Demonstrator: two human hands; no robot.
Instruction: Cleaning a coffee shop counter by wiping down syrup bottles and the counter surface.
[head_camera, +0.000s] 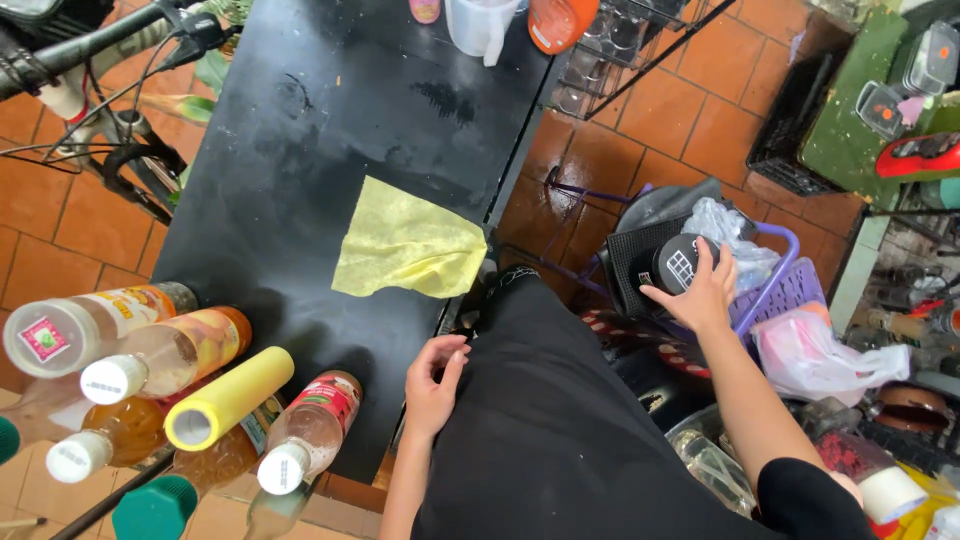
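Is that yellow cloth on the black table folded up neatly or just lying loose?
Lying loose. The yellow cloth is spread mostly flat on the black table, with its lower right corner turned over and uneven edges. Neither hand touches it.

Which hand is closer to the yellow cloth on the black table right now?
Left. The left hand rests at the table edge just below the yellow cloth, not touching it. The right hand is off to the side, on a black container.

The tabletop (330, 120) is matt black with wet streaks; on it lies a soft yellow cloth (405, 245); beside it, the floor tiles (700, 110) shine glossy terracotta.
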